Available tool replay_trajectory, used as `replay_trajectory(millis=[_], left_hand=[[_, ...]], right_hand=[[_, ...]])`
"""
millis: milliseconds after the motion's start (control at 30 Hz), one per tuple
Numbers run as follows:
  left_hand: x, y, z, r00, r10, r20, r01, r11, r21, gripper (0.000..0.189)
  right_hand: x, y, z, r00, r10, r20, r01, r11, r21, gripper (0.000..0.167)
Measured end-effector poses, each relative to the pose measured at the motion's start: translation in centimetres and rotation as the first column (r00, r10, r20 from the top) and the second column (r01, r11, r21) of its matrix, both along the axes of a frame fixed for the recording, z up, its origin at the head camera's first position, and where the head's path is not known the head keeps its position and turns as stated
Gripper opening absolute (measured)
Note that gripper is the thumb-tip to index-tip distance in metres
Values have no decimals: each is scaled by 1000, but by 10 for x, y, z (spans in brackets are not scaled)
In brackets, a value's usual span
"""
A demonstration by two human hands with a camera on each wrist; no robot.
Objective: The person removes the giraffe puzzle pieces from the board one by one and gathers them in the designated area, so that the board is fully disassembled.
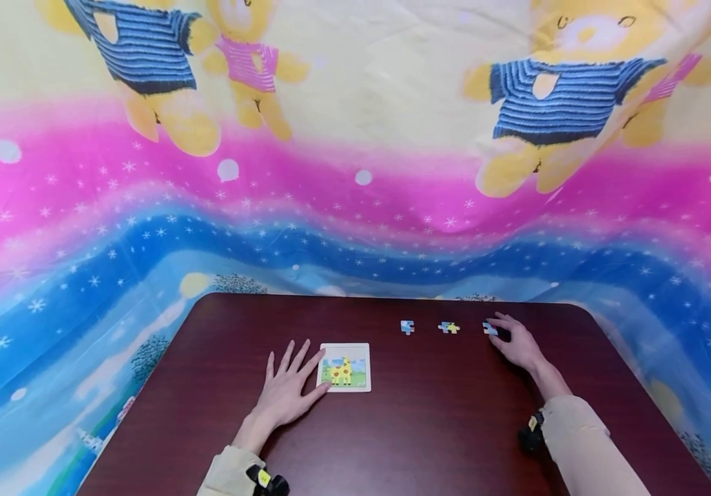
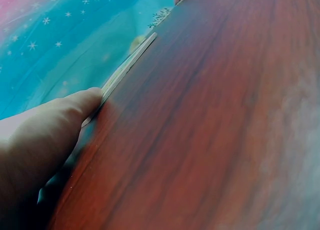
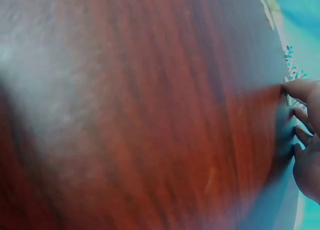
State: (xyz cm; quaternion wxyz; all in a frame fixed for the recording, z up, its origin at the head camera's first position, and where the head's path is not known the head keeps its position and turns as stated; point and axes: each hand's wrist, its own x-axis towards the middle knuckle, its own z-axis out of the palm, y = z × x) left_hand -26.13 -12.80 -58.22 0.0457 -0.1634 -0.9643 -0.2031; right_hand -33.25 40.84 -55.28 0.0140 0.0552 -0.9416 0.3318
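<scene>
puzzle tray [image 1: 346,346] holds giraffe picture [image 1: 341,373]; left grip [image 1: 286,391] spread, touching it; right grip [image 1: 519,346] pinching 1 puzzle piece [image 1: 488,328].

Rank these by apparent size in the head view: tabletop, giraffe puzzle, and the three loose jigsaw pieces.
1. Tabletop
2. Giraffe puzzle
3. Left jigsaw piece, middle jigsaw piece and right jigsaw piece: too alike to rank, and the right hand may hide part of the right one.
</scene>
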Motion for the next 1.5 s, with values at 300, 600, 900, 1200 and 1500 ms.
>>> replay_trajectory(millis=[300, 600, 900, 1200, 1500], left_hand=[[1, 0, 0, 1000, -6, -19, 5, 1000, -20, 74], [3, 1, 1, 1000, 11, -28, -12, 1000, -21, 72], [0, 0, -2, 999, 21, -38, -20, 999, 25, 71], [-1, -9, 5, 1000, -9, -8, 9, 999, 38, 73], [-1, -18, 15, 998, -58, 17, 58, 998, -21, 70]], right_hand=[[6, -12, -1, 996, -92, -14, 92, 995, -28, 66], [15, -83, 17, 983, -61, -175, 35, 988, -152, 55], [27, -182, 29, 957, 234, -171, -262, 951, -165, 39], [32, -256, 27, 907, 406, -115, -420, 895, -151, 33], [25, -298, 12, 853, 505, -131, -518, 851, -92, 33]])
